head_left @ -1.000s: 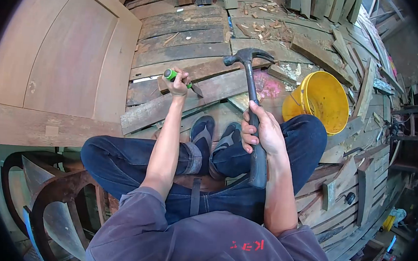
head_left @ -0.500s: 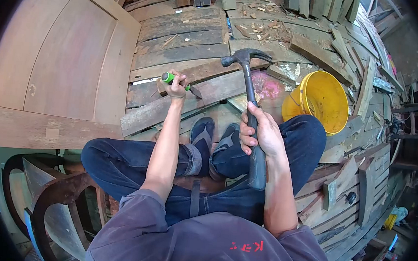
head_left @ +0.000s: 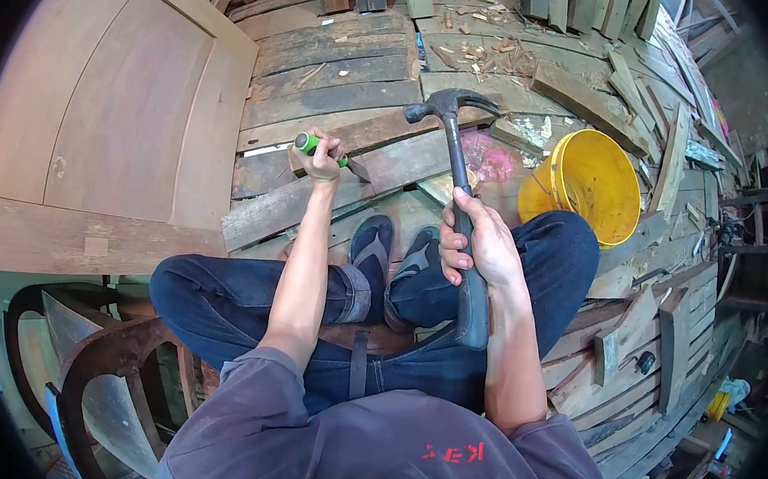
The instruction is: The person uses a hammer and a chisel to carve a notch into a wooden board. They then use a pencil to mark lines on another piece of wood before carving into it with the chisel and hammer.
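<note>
My left hand [head_left: 325, 158] is closed around the green handle of a chisel [head_left: 307, 143]. The chisel's dark blade slants down to the right, over a long grey wooden plank [head_left: 280, 201]; whether the tip touches the wood is hard to tell. In my right hand [head_left: 480, 237] is a claw hammer [head_left: 458, 147], gripped by its dark rubber handle. Its head points away from me, with the claw to the right and the striking face to the left. The plank lies across the floor in front of my sandalled feet.
A yellow bucket [head_left: 606, 188] stands by my right knee. To the left is a large wooden panel [head_left: 136, 98], with a curved wooden chair frame [head_left: 118, 354] below it. Wood chips [head_left: 495, 56] and an offcut beam [head_left: 589, 107] lie ahead; more scrap boards [head_left: 631, 337] are at right.
The hammer and my right hand have shifted very slightly left. The chisel, the plank and my left hand look nearly still.
</note>
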Demonstrator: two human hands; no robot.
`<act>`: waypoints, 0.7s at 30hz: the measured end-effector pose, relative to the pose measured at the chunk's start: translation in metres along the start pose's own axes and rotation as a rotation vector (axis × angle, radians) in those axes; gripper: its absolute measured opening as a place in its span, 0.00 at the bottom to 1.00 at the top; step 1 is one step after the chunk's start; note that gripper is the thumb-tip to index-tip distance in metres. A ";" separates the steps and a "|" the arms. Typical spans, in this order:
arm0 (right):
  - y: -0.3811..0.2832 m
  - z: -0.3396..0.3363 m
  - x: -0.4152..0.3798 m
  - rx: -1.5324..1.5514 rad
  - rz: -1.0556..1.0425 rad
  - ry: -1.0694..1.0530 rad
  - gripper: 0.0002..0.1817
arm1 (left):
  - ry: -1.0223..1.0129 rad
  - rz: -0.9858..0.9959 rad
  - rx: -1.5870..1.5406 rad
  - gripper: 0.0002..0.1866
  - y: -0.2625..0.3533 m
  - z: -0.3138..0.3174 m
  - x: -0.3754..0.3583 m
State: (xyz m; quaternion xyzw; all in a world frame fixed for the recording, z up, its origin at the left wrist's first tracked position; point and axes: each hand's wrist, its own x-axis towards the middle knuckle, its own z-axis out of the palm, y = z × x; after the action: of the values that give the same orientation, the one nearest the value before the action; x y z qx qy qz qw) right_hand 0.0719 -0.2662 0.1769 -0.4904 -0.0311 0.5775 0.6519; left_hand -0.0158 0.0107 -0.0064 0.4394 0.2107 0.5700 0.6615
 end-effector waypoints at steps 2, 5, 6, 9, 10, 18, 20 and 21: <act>0.000 0.000 0.000 0.000 -0.001 0.002 0.20 | 0.004 0.004 -0.004 0.10 -0.001 -0.001 0.001; -0.001 0.001 0.000 -0.001 -0.001 0.004 0.20 | -0.025 0.018 -0.051 0.09 -0.003 -0.002 0.001; -0.001 0.001 -0.001 -0.004 -0.002 0.005 0.20 | -0.028 0.021 -0.050 0.10 -0.004 -0.003 0.001; -0.001 0.001 -0.001 -0.004 -0.003 0.009 0.20 | -0.035 0.031 -0.049 0.10 -0.005 -0.003 0.002; -0.001 0.001 -0.001 -0.003 -0.002 0.009 0.20 | -0.033 0.034 -0.048 0.10 -0.005 -0.003 0.002; 0.001 -0.001 0.001 -0.016 -0.013 0.012 0.21 | -0.024 0.022 -0.049 0.09 -0.006 -0.004 0.001; 0.001 0.000 0.001 -0.017 -0.008 0.011 0.21 | -0.008 0.020 -0.043 0.09 -0.007 -0.004 0.001; 0.001 0.000 0.001 -0.016 -0.006 0.011 0.21 | -0.007 0.022 -0.035 0.09 -0.007 -0.004 0.002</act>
State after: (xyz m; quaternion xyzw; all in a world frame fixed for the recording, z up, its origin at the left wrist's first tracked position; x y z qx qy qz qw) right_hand 0.0717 -0.2658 0.1760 -0.4987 -0.0336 0.5724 0.6500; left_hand -0.0148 0.0139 -0.0138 0.4320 0.1932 0.5794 0.6635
